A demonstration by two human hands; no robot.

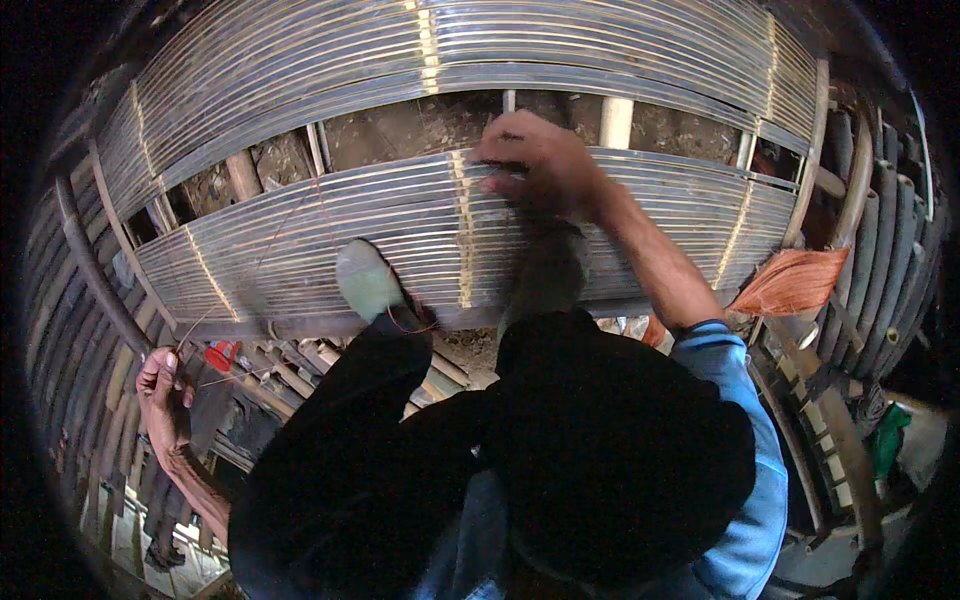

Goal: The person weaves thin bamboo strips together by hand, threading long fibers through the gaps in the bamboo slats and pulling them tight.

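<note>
My left hand (163, 388) is out at the far left, below the corner of the near slatted panel, with thumb and fingers pinched on a thin brownish cord. The cord runs thinly up across the near slatted panel (360, 215), made of narrow strips bound by pale cross bands; its far end is hard to follow. Over the far edge of that panel, beside the middle band, hovers my right hand (540, 165). Its fingers are bent and smeared by motion, so whether they hold anything is unclear. A second slatted panel (600, 45) lies beyond a gap.
My feet, one in a light-soled shoe (366, 278), rest against the near panel. A bundle of orange fibre (790, 282) lies at its right end. A red object (221, 354) sits near my left hand. Dark poles (895, 260) line the right side; more poles lie left.
</note>
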